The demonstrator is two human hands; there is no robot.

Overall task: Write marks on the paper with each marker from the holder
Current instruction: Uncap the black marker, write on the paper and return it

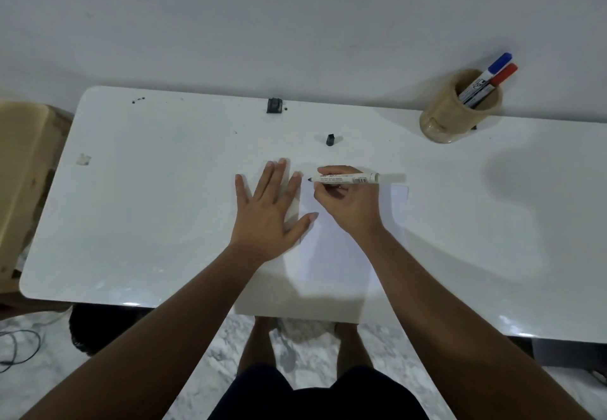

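The right hand pinches the uncapped black marker, tip poised at the paper's top edge. The left hand, spread flat and empty, pins the sheet steady. Its cap stands nearby; the holder keeps two more.

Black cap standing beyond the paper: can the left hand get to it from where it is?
Probably yes. The left hand lies flat and empty on the paper, and the black cap stands on bare table just beyond its fingertips, with nothing between.

white table, wooden chair left, cable on floor.
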